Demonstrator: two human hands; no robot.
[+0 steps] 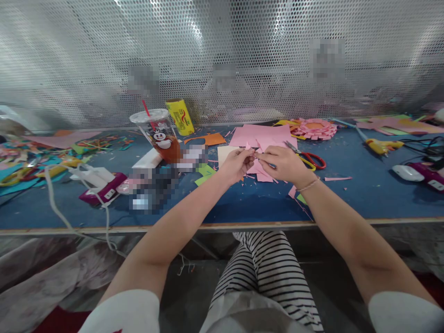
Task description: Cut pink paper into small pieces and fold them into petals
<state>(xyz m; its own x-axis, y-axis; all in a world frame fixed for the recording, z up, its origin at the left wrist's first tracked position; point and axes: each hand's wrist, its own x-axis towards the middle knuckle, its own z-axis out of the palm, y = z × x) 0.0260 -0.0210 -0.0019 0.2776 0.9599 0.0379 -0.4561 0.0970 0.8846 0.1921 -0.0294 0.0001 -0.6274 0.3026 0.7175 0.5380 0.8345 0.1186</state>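
Observation:
My left hand and my right hand meet above the blue table, fingertips nearly touching. Both are closed in a pinch around something small, too tiny to make out between the fingers. Pink paper sheets lie behind and beneath them, with a cream sheet beside my left hand. Red and yellow scissors rest just right of my right hand, partly hidden by it. A pink fringed paper flower sits farther back on the right.
A clear cup with a red straw and a yellow can stand left of centre. Purple power strips with white cables lie at left and right. A yellow glue gun is at right. Perforated metal rises behind.

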